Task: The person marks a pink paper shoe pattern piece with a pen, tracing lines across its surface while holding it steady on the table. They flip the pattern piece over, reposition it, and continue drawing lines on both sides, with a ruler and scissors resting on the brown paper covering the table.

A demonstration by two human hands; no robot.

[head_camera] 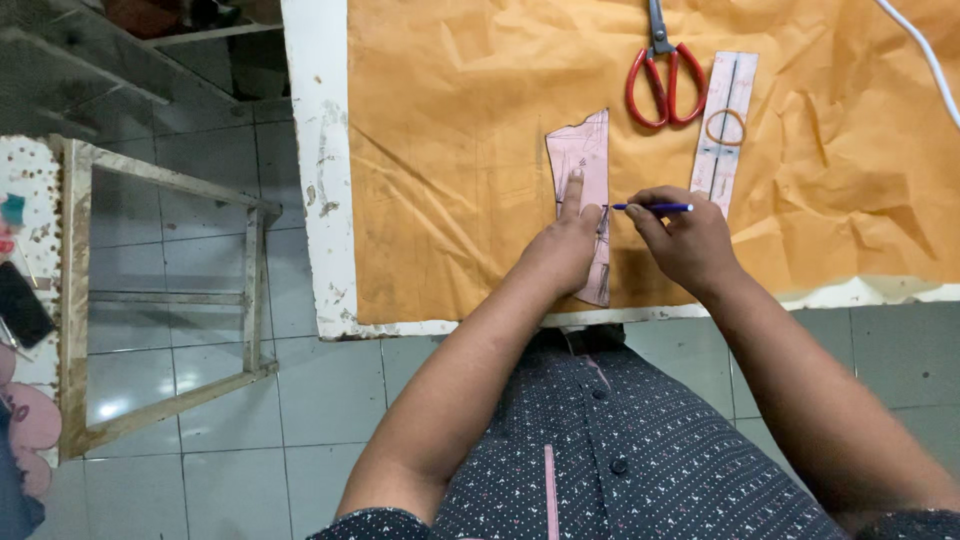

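My left hand (568, 245) presses flat on a narrow pink paper pattern piece (584, 150), index finger stretched up along it. The piece lies on a large sheet of crumpled orange-brown paper (460, 120) covering a white table (318, 150). My right hand (685, 238) grips a blue pen (655, 208) held sideways, its tip touching the pattern's right edge just beside my left fingers.
Red-handled scissors (664, 80) lie at the far side of the paper. Beside them sits a long pale ruler-like strip (728, 120) with a rubber band (725, 127) on it. A white cord (925, 55) crosses the top right. A worn wooden frame (160, 300) stands on the tiled floor at left.
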